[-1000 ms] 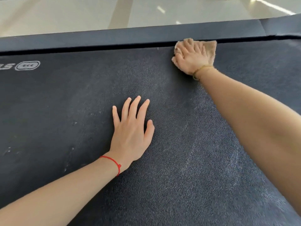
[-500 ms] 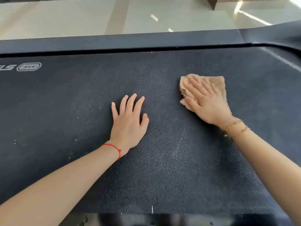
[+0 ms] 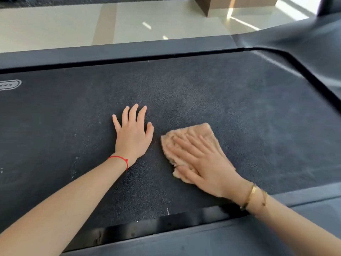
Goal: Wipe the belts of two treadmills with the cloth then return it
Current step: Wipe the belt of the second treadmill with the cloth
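Cloth (image 3: 191, 145) under right hand (image 3: 206, 167); left hand (image 3: 132, 137) flat on belt (image 3: 239, 100).

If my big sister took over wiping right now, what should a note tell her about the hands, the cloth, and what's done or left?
Left hand: flat, fingers spread, resting on the belt, holding nothing.
Right hand: flat, fingers straight, pressing the tan cloth onto the belt, beside the left hand.
Done: wiping of this belt is under way; how much is finished cannot be told.
Left: white specks show left of the left hand. Finish this belt, wipe the second treadmill, then return the cloth.
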`<state>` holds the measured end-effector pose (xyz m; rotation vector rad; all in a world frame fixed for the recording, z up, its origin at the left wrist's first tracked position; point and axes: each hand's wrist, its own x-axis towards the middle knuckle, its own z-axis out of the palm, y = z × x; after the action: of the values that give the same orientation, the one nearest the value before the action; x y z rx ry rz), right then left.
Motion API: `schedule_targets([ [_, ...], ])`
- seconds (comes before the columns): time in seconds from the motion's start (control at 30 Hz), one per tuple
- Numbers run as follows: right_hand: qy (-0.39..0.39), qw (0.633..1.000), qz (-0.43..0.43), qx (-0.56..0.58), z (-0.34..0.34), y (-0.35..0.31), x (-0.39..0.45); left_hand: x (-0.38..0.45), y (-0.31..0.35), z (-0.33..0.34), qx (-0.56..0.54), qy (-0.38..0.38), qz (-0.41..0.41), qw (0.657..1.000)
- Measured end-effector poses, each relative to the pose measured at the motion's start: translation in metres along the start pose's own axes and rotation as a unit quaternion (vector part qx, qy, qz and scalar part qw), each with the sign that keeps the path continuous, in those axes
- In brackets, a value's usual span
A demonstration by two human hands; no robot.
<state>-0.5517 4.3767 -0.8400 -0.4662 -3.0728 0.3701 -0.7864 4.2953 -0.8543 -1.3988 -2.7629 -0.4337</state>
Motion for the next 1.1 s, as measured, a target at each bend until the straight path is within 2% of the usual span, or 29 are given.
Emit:
schedule_targets([
  [0.17,0.041,0.975,0.22,-0.009,-0.021,0.056,0.011,0.0,0.001,0.0,0.003,0.001,-0.003,1.0],
  [0.23,0.051,0.965,0.257,-0.002,-0.022,0.052,0.018,0.0,0.002,0.0,-0.001,0.003,-0.002,1.0],
  [0.3,0.047,0.974,0.222,0.001,-0.017,0.029,0.019,-0.001,0.003,0.0,-0.002,0.003,-0.001,1.0],
  [0.4,0.016,0.995,0.101,-0.015,-0.005,-0.021,0.005,-0.001,0.002,0.0,0.001,0.003,0.002,1.0],
  [0.53,-0.017,1.0,0.011,0.002,0.008,-0.059,-0.022,-0.003,0.001,0.0,0.004,-0.001,0.008,1.0],
  [0.67,-0.008,0.999,0.046,0.006,0.002,-0.043,-0.038,-0.004,0.002,-0.002,-0.014,-0.014,0.011,1.0],
  [0.9,0.028,0.969,0.244,0.002,-0.014,0.004,-0.054,-0.006,0.037,-0.002,-0.046,-0.026,0.059,0.997],
  [0.97,0.022,0.971,0.237,0.006,-0.012,-0.005,-0.052,-0.003,0.055,0.0,-0.056,-0.028,0.058,0.996],
  [1.1,0.003,0.992,0.126,0.018,-0.005,-0.028,-0.066,0.005,0.086,0.004,-0.08,-0.033,0.038,0.996],
])
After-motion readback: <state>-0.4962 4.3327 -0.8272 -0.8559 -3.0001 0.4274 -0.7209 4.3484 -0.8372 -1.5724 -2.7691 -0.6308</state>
